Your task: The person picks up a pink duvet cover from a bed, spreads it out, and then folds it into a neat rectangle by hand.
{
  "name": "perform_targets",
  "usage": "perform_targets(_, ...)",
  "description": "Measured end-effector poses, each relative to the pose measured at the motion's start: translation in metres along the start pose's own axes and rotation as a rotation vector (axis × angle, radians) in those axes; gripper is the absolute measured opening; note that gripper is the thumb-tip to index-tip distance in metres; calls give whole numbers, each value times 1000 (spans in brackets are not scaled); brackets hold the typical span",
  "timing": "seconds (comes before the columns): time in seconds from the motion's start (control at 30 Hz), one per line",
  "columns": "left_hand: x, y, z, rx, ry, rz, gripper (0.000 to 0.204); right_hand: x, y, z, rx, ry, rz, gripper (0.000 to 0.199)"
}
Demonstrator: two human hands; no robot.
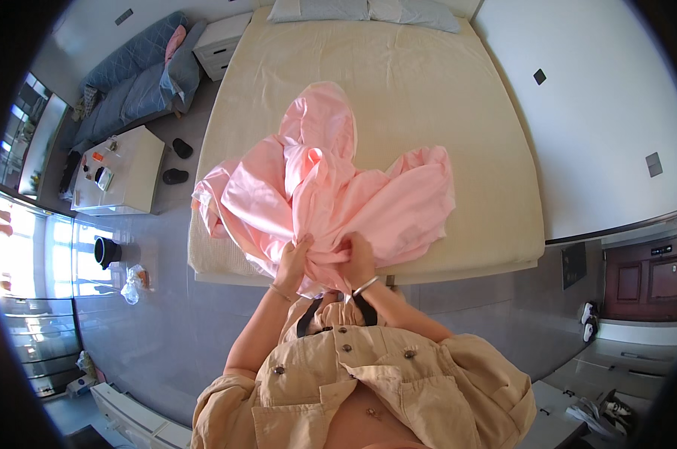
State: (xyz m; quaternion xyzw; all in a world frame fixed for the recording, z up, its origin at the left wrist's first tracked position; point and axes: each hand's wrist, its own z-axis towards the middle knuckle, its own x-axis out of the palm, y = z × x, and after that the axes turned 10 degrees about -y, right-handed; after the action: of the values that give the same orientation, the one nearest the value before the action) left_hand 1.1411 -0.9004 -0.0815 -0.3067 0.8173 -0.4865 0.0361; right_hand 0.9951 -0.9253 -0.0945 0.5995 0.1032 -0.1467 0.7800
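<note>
Both hands grip one pink sheet (pixel 331 187). Her left hand (pixel 292 262) is closed tight on a bunched bit of it, and the right hand (pixel 357 258) pinches the cloth just beside. Most of the sheet lies in a crumpled heap on the bed (pixel 443 75), at the near edge, so it stays off the floor (pixel 166 329).

Both forearms raised, left hand (pixel 293 262) and right hand (pixel 358 258) clenched close together.
</note>
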Motion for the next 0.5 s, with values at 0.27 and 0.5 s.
perform_targets(0.27, -67, -111, -28, 142, 0, -406, 43, -94, -183, 7, 48, -420, -523, 15)
perform_targets(0.5, -123, -140, -12, 165, -34, -439, 39, -133, -153, 10, 121, -321, -402, 20)
